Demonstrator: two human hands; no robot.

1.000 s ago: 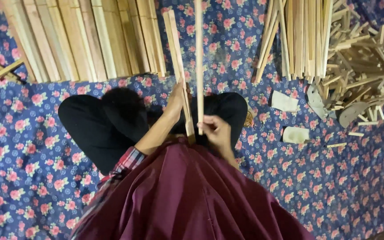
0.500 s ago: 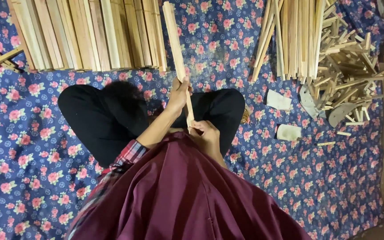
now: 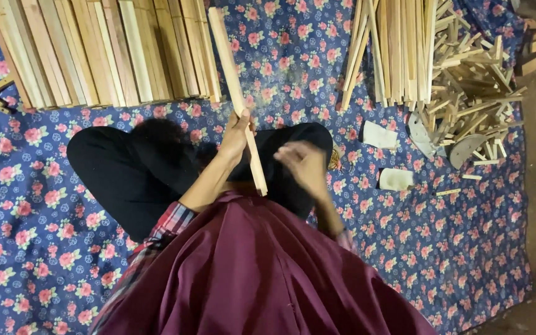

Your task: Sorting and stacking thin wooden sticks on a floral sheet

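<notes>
The left hand reaches forward, its grip wrapped around a long wooden slat. The right hand hovers blurred beside it; whether its grip is spread, I cannot tell. Two pale blocks lie on the floral cloth.

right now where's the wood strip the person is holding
In the head view the wood strip slants over the lap at centre, gripped by the left hand, its far end by the stacked slats.

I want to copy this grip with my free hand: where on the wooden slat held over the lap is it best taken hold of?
Probably the near stretch of the wooden slat, just above its lap end, coming from the right. The left hand already wraps its middle, the far end reaches out over the stacked slats, and the right hand hovers open beside that free near end.
</notes>
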